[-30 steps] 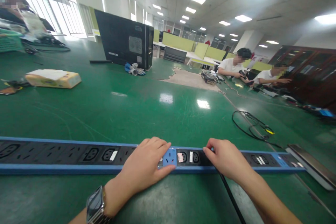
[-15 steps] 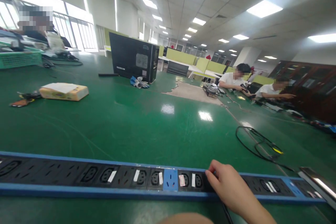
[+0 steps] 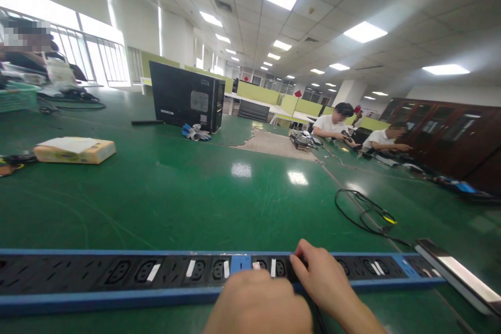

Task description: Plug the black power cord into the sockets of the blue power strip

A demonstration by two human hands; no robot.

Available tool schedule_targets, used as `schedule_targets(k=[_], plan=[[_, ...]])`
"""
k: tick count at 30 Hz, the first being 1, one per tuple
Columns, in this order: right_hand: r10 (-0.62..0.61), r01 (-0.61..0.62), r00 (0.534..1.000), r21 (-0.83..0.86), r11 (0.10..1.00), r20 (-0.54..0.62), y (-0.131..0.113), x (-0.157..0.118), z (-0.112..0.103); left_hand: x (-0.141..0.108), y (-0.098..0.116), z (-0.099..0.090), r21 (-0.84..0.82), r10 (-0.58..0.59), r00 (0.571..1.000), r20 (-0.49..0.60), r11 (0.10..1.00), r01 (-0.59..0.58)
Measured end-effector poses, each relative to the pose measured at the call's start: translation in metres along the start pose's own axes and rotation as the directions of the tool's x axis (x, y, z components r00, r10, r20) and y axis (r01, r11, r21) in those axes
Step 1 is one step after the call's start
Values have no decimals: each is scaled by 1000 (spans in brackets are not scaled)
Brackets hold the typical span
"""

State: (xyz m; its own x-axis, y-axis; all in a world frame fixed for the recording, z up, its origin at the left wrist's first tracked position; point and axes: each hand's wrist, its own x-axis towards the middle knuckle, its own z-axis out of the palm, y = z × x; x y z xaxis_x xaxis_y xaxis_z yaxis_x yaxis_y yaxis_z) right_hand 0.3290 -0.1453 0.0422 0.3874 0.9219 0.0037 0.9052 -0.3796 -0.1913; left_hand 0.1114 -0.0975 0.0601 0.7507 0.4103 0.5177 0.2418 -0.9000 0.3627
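Across the front of the table lies a long blue-edged black power strip (image 3: 172,296) with rows of sockets, several bearing white stickers. My right hand (image 3: 323,279) is over the strip right of its middle, thumb and fingers pinched together; whatever is between them is hidden. From beneath that palm a black cable (image 3: 319,317) runs toward me. Close beside it on the left, my left hand (image 3: 258,305) is closed, back toward me, covering part of the strip. Its fingertips cannot be seen.
A flat device with a shiny face (image 3: 457,271) lies by the strip's right end. Beyond are a coiled black cable (image 3: 364,214), a tissue pack (image 3: 74,150), gloves (image 3: 195,132) and a black computer case (image 3: 186,95). Two people in white (image 3: 332,124) sit at the far right; another person is far left.
My left hand has risen from the bottom edge to the strip, beside my right hand. My right hand stays at the same part of the strip. The whole view has shifted.
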Motion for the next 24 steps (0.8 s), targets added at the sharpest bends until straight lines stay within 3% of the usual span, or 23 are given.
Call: schedule_targets(k=[3,5,7,11,13,15,17,21,24], plan=[[-41,43,999,66,997,-20,1,-4,-4,15,-14,4,25,-72,990,118,997,69],[-63,67,997,93,993,-41,0,-6,-3,14,-26,13,101,-177,962,208,982,159],[-61,68,995,89,994,-77,-5,-7,-1,8,-36,23,169,-217,933,287,970,174],[-68,80,990,97,992,-125,-5,-12,-20,2,-42,33,199,-246,916,316,961,190],[-29,58,981,148,987,-192,13,-16,-45,2,-43,34,192,-242,918,313,963,188],[71,31,942,294,955,-329,46,-18,-73,3,-44,34,192,-233,926,298,964,181],[121,-16,942,319,947,-313,87,-20,-89,3,-45,35,194,-226,932,283,965,175],[43,-27,994,157,987,-99,152,-20,-73,1,-46,37,204,-220,937,272,964,167],[1,6,998,119,993,-63,166,-16,-50,0,-44,36,202,-218,940,264,965,167]])
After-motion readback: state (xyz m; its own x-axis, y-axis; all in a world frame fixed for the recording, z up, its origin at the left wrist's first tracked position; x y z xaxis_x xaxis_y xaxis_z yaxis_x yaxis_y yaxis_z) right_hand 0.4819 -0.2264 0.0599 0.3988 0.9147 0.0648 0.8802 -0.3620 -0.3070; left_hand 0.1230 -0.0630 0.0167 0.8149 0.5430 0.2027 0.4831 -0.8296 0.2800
